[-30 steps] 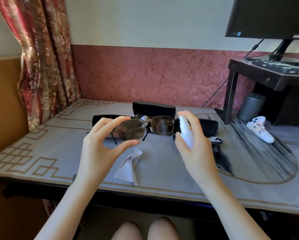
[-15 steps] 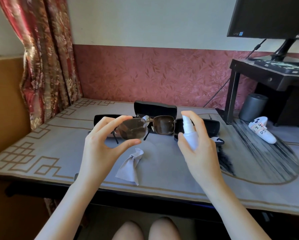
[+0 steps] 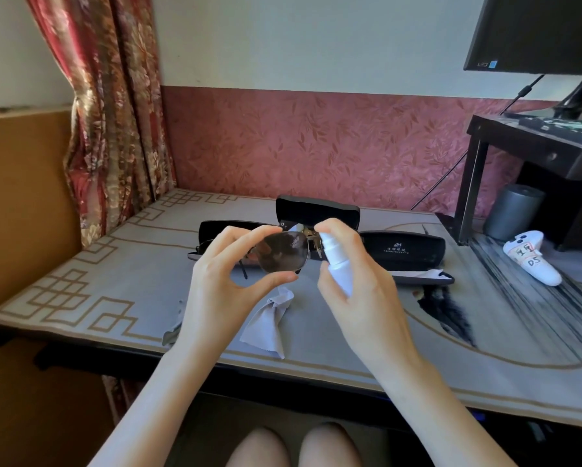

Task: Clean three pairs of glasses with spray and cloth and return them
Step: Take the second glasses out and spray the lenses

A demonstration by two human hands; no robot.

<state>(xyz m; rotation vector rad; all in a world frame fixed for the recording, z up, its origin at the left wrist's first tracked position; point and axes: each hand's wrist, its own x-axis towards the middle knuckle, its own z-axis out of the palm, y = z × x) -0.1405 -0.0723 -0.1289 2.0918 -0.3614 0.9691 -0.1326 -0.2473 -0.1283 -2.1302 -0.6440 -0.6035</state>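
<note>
While the left hand [image 3: 229, 281] pinches the sunglasses [image 3: 284, 252] by one dark lens rim between thumb and fingers, the right hand [image 3: 360, 298] grips the white spray bottle [image 3: 336, 261] just beside them, index finger seemingly on the nozzle. Below both hands, the crumpled cloth [image 3: 266, 326] lies on the desk [image 3: 114, 281]; beyond them, three black cases [image 3: 404, 251].

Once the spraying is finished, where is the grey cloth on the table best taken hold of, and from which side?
I would pinch the raised, twisted fold at the far end of the grey cloth, coming straight down from above: the rest lies flat on the mat, offering little to catch.
</note>
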